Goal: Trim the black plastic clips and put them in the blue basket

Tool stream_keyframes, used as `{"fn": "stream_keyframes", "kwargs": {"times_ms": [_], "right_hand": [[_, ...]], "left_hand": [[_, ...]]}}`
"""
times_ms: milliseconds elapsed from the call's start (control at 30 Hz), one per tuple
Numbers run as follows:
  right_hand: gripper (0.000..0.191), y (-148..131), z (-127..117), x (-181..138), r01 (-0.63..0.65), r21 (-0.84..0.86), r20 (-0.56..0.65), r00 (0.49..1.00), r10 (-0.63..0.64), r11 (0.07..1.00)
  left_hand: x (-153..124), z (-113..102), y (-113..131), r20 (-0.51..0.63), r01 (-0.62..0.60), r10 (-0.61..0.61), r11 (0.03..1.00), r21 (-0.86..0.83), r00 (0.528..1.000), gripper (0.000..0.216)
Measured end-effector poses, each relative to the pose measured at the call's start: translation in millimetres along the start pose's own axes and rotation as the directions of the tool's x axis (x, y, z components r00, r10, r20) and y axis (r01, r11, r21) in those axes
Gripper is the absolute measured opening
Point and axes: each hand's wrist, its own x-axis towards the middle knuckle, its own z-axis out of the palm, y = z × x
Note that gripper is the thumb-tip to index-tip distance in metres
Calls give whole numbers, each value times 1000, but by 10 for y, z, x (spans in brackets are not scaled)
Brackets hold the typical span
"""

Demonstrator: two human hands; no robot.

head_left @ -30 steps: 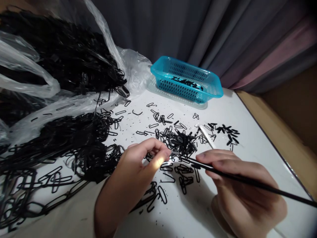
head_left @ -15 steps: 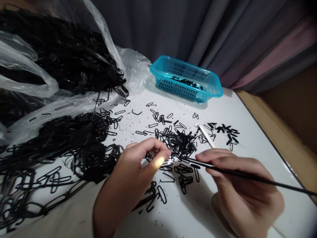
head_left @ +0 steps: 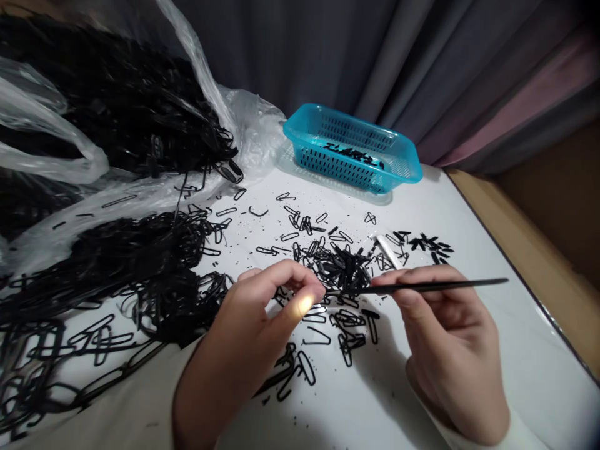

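Head view, slim black tool (head_left: 435,286), right hand (head_left: 454,340) pinching

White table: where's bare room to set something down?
Right side of the white table, from the right hand to its edge; also between the blue basket and the small black cluster. Crowded: the left, under the black heap and plastic bag; the middle, with the loose pile.

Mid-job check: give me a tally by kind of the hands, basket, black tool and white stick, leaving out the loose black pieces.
Hands, left hand and right hand: 2
Slender black tool: 1
White stick: 1
Blue basket: 1
Total: 5
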Motion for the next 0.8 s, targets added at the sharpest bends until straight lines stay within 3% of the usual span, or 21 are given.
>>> {"fn": "stream_keyframes", "kwargs": {"times_ms": [200,400,567,800], "right_hand": [[3,-1,-7,18,-202,85,6,979,202,976],[2,-2,-4,54,-302,157,46,953,299,940],[3,-1,-48,64,-203,99,-38,978,207,974],[10,-25,59,48,90,-75,-237,966,-106,993]], "left_hand": [[20,5,16,19,13,-12,999,-42,1000,16],[4,0,8,5,24,-23,999,-38,1000,18],[0,-11,-4,-17,-5,5,1000,-15,1000,16],[-2,-5,6,-57,-29,28,999,-17,998,15]]}}
